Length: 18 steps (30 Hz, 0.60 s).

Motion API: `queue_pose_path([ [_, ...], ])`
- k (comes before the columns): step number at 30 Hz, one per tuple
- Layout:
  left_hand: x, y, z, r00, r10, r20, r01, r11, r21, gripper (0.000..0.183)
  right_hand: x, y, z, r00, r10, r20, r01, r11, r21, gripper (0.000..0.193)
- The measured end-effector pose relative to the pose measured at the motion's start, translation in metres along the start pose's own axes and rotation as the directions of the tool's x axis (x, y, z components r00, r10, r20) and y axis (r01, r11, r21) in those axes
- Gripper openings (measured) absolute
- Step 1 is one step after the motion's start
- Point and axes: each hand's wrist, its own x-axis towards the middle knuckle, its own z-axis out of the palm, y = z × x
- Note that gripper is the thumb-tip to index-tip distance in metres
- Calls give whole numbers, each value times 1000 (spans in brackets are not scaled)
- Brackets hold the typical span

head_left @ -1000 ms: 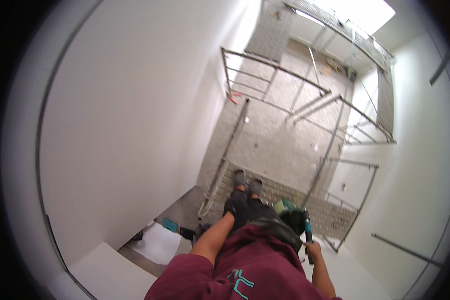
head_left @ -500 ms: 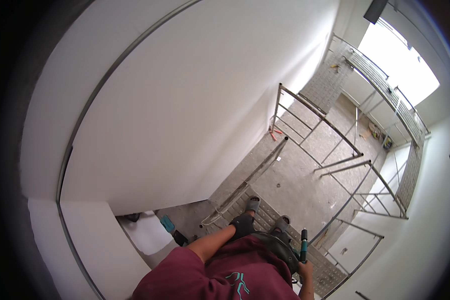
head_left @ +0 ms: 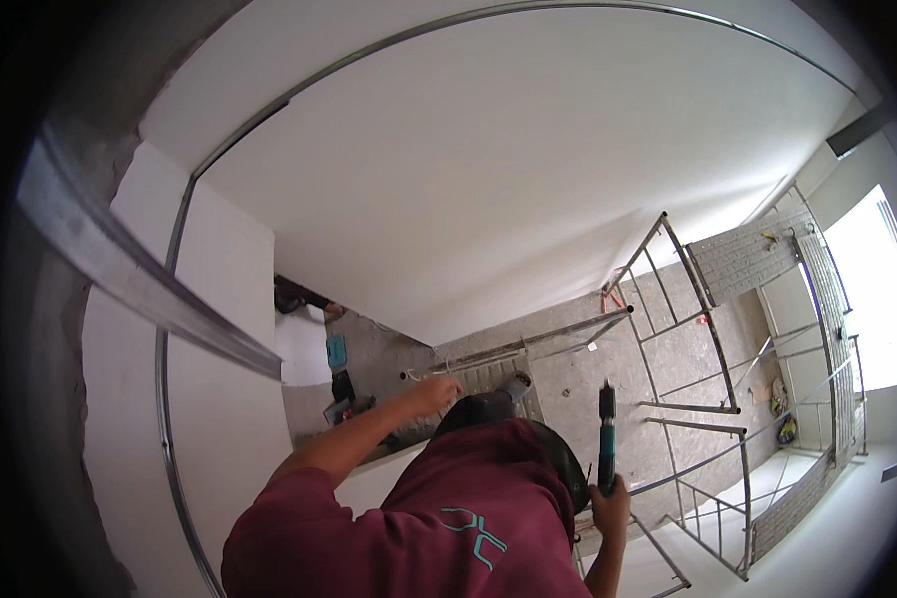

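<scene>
My right hand is wrapped round the rear of a teal and black cordless drill, its thin metal tip pointing away from me. My left hand is raised in front of my body, above the metal scaffold platform. Its fingers are curled in, and whatever they may hold is too small to make out. A dark pouch hangs at my right hip. One grey sandal shows on the platform.
Close by on the left, a metal channel slants across the view. A metal track runs along the white surfaces. Scaffold frames and planks stand to the right, near a bright window. A teal object lies below on the left.
My view has turned to the left, bringing the metal channel in. My left hand has come into sight, lifted forward. The drill stays in my right hand.
</scene>
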Motion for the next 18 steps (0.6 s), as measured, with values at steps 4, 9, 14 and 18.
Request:
queue_pose_path([
  [4,-12,41,-35,960,-16,-280,-133,854,-504,32,11,-107,-59,966,-105,236,87,992,87,48],
  [9,-59,185,-91,871,36,-490,-480,271,-834,20,-3,-199,-100,859,-415,299,384,910,159,46],
  [14,-104,229,-117,712,209,-671,-697,329,-637,11,-18,-221,-113,802,-502,325,476,865,161,49],
  [18,-125,246,-127,684,318,-657,-716,466,-520,10,-25,-226,-126,725,-593,349,599,794,106,50],
])
